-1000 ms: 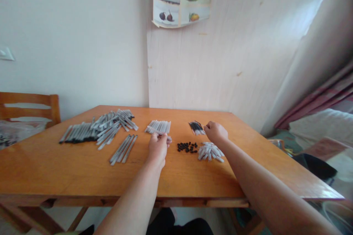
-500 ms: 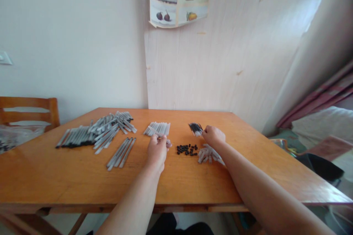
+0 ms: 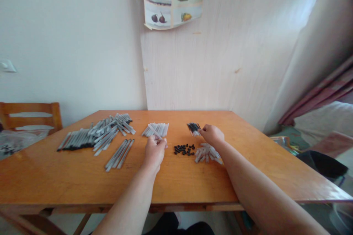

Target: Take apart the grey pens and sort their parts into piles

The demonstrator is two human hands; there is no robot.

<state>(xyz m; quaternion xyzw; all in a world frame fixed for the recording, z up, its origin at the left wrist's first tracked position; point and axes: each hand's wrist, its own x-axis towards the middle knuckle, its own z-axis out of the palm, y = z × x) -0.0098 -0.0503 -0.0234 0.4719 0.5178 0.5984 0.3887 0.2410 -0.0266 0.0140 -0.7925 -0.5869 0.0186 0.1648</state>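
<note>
My left hand (image 3: 154,150) is closed around a clear pen barrel (image 3: 155,131), whose free end slants up and left over a row of similar clear barrels (image 3: 162,129). Fingers pinched, my right hand (image 3: 212,134) is at the right end of a small bundle of dark ink refills (image 3: 193,128), at the tip of one refill; the fingertips are partly hidden. Between the hands and nearer to me are short black plugs (image 3: 183,149). Beside them, under my right wrist, lies a heap of clear pen caps (image 3: 206,153).
Several grey pens with black ends (image 3: 120,154) lie in a group left of my left hand. Behind them is a large pile of similar pens (image 3: 109,130). The wooden table (image 3: 68,180) meets the wall at its far edge; a chair (image 3: 30,115) stands left.
The view has shifted slightly, moving the scene a little left. My left hand keeps its hold on the barrel, and my right hand stays at the refills.
</note>
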